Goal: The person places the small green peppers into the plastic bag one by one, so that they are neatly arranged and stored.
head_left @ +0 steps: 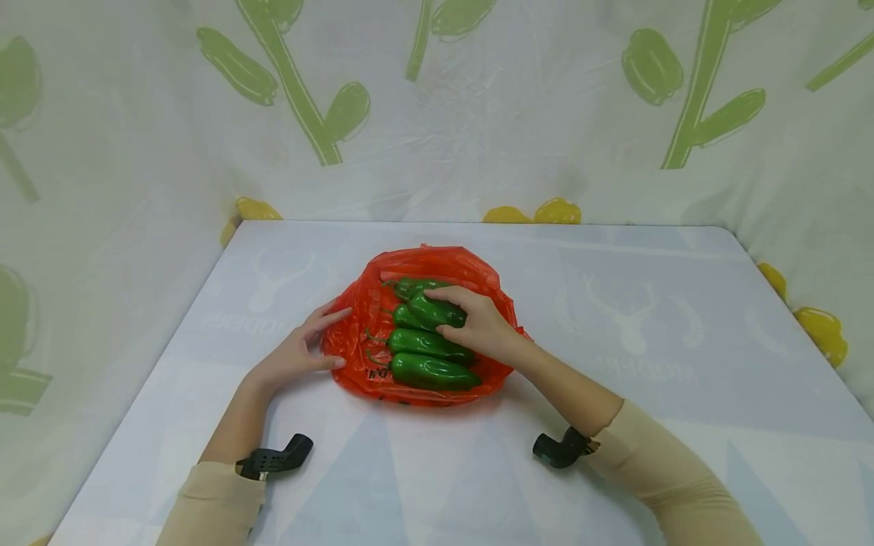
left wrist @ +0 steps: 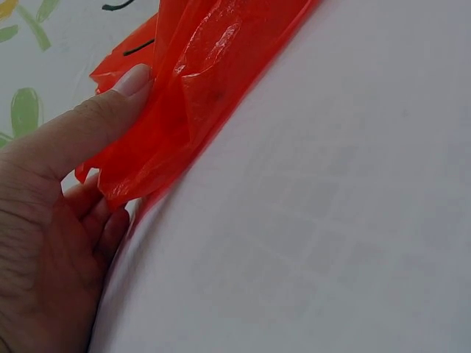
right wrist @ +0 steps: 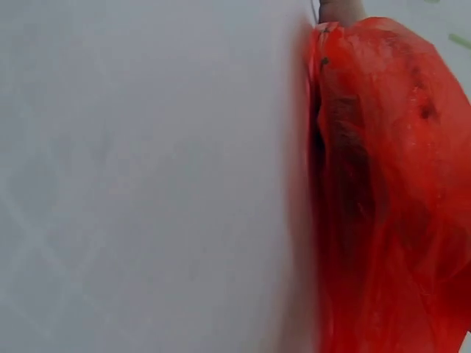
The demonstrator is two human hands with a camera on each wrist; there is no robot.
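A red plastic bag lies spread on the table with its mouth turned up, and several long green peppers lie side by side in it. My right hand reaches in from the right and grips one green pepper near the top of the row, thumb and fingers on either side of it. At the bag's left edge my left hand touches the plastic with thumb and fingers spread apart. The left wrist view shows the thumb against the red plastic. In the right wrist view the bag's side hides the peppers and the right hand.
The white table has a faint grey pattern. Behind it hangs a pale cloth with green leaf prints. Black wrist cameras are strapped to the left forearm and right forearm.
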